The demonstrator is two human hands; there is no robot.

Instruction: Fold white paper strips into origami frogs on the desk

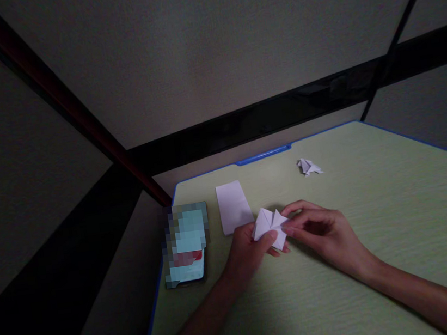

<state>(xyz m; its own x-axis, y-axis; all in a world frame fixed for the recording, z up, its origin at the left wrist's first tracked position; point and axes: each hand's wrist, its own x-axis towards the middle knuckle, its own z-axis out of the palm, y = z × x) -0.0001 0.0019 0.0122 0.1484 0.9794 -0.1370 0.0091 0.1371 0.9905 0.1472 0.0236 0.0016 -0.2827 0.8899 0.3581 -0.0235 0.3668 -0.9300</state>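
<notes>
Between my two hands is a small piece of folded white paper (267, 222), with several pointed flaps sticking up and outward. My left hand (248, 249) grips it from the left, the thumb pressed on its front and the fingertips showing beneath. On the other side, my right hand (322, 226) pinches the paper's right edge between thumb and fingers. The paper is held above the table, and its underside is hidden. Just behind my left hand lies a white rectangular stack or sheet of paper (232, 205).
A phone (190, 243) with a lit, partly blurred screen lies at the table's left edge. Farther back on the right sits a small folded paper figure (309, 166). The pale table (395, 194) has a blue rim and meets a panelled wall (233, 51).
</notes>
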